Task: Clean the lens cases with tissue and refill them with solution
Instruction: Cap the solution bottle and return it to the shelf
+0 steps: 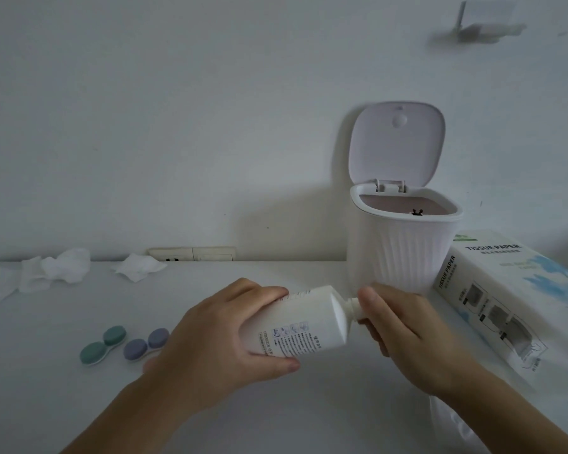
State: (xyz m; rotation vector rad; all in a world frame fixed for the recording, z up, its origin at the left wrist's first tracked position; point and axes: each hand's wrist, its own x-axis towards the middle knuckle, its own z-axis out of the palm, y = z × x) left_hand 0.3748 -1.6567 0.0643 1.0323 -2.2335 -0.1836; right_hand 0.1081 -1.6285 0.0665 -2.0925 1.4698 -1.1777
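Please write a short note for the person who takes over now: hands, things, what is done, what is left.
Left hand grips the bottle, held sideways. Right hand pinches its cap.
Green case and purple case lie on the table, lids on, left of the hands.
Used tissues lie at the back; bin open.
Wiping seems done. Whether refilling is done, I cannot tell.

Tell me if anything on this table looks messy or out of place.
Crumpled tissues and another wad lie loose at the table's back edge, though the small bin stands open nearby. No spill shows; both lens cases are capped.
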